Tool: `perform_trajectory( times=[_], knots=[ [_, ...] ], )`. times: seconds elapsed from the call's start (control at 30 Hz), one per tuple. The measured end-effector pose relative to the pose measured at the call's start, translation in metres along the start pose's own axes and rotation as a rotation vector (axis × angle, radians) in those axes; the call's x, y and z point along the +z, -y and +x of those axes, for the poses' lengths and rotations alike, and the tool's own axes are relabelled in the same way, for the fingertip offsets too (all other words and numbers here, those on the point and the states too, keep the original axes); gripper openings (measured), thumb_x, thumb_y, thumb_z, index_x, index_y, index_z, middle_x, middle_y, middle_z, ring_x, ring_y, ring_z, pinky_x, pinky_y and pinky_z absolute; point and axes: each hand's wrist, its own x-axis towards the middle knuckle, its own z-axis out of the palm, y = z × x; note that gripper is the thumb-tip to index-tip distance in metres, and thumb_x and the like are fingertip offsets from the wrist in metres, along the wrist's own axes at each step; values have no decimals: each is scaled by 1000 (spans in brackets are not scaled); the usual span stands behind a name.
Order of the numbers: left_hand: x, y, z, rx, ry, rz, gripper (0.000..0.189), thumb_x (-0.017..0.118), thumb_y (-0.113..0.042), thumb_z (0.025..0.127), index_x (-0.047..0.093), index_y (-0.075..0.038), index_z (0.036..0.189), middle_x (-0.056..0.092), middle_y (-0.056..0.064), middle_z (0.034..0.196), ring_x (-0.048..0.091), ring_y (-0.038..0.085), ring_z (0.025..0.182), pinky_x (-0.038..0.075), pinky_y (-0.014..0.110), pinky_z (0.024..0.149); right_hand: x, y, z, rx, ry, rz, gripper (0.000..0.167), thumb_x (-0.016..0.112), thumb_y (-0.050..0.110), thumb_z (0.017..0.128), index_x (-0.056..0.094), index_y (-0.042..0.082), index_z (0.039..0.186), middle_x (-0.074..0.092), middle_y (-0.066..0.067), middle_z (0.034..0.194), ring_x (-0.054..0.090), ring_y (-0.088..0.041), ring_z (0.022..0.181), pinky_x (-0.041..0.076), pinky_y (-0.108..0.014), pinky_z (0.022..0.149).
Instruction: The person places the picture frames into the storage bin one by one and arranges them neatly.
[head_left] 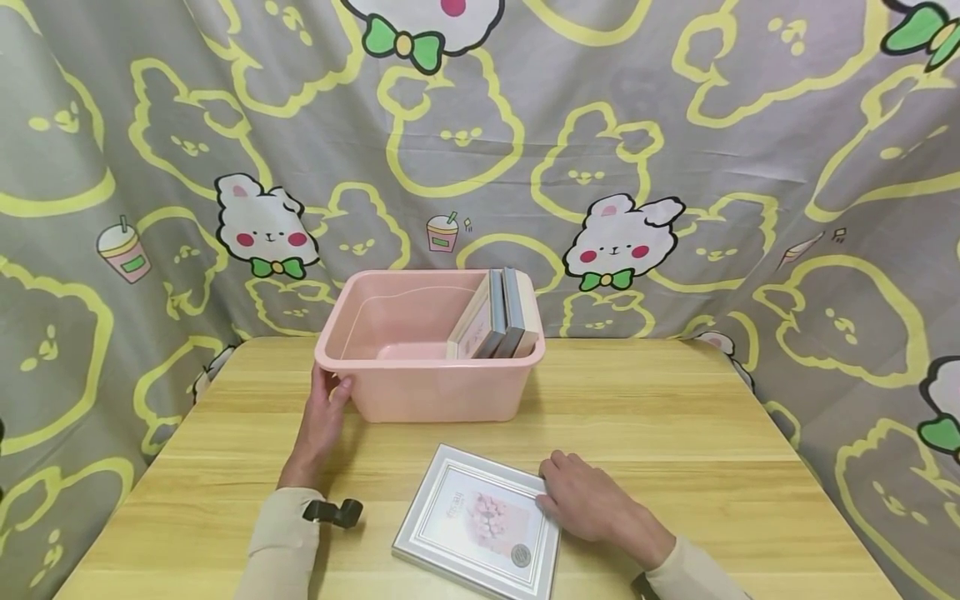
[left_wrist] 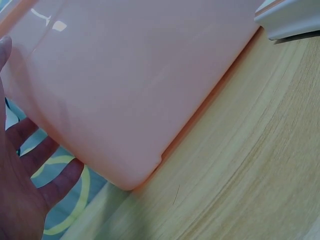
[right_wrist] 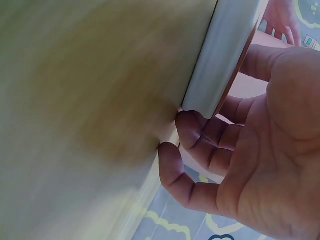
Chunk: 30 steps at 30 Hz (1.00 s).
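Note:
A silver-edged picture frame (head_left: 450,504) with a pink flower print lies face up and slightly turned near the front of the table. My right hand (head_left: 588,500) grips it by the far right corner, thumb over the border; the right wrist view shows the fingertips curled against the frame's edge (right_wrist: 225,55). My left hand (head_left: 322,421) holds the front left corner of a pink plastic bin (head_left: 435,393), thumb on the front wall and fingers along the side under the rim. Several picture frames (head_left: 495,321) stand leaning together at the right end inside the bin.
The light wood table (head_left: 660,433) carries everything. Behind it and at both sides hangs a grey curtain (head_left: 480,225) with yellow outlines and rabbit heads, close to the bin's back. The silver frame lies just in front of the bin.

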Motion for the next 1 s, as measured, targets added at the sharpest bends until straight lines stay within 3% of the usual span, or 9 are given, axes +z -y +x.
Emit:
perform_trajectory(
  times=[0.43, 0.73, 0.83, 1.0],
  knots=[
    [-1, 0, -1, -7, -3, 10, 64, 45, -26, 103, 9, -29, 156, 35, 12, 152, 40, 22, 130, 38, 8, 90, 1, 5, 0, -70, -58, -91, 15, 54, 22, 95, 50, 10, 88, 39, 2, 83, 38, -12, 71, 34, -23, 50],
    [0, 1, 1, -13, -6, 11, 65, 46, -25, 103, 9, -28, 156, 36, 11, 152, 41, 8, 121, 39, 7, 88, -1, 7, -3, -65, -111, -101, 16, 55, 21, 95, 48, 10, 86, 36, 2, 81, 35, -11, 62, 31, -22, 49],
    [0, 2, 1, -6, -7, 9, 65, 46, -25, 103, 10, -28, 156, 36, 11, 151, 41, 5, 119, 40, 7, 88, -4, 6, -3, -75, -114, -80, 15, 55, 20, 95, 48, 9, 86, 36, 2, 82, 35, -10, 60, 33, -22, 49],
    [0, -4, -1, -16, -2, 3, 64, 47, -22, 103, 11, -24, 156, 36, 12, 151, 41, 6, 119, 40, 6, 88, -10, 2, 0, -51, -70, 55, 13, 56, 17, 93, 55, 5, 96, 44, 1, 85, 41, -9, 67, 43, -25, 60]
  ],
)
